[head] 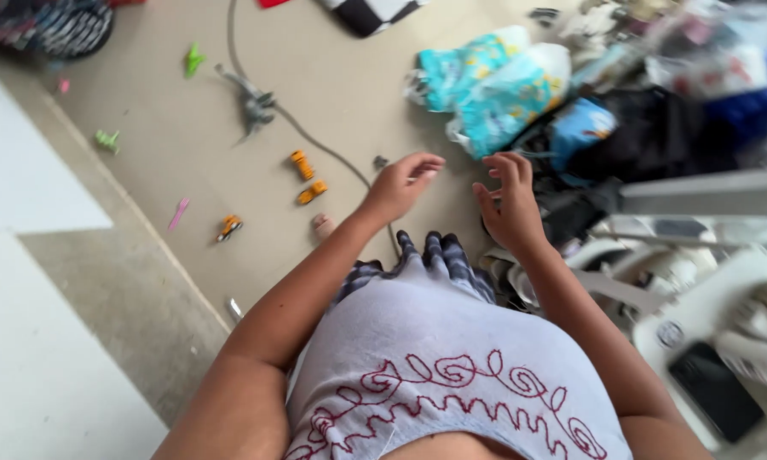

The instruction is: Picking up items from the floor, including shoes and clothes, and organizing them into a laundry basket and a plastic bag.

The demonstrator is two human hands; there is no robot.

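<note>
Both forearms reach forward, elbows bent. The left hand [400,186] and right hand [510,203] hang close together, fingers loosely curled, grasping nothing (palms facing). Left of the left hand lie orange toy cars [307,177]; beyond the right, turquoise packages [494,85].

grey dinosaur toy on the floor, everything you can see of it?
The grey dinosaur toy looks like moulded plastic, dull grey with a greenish tinge, slightly blurred. A long thin part, neck or tail, stretches up-left; the bulkier body with legs sits lower right. It appears to lie on its side on the tan floor, close beside the dark cable, contact unclear. Neither the left hand nor the right hand touches it; both are empty, well to its lower right.
</note>
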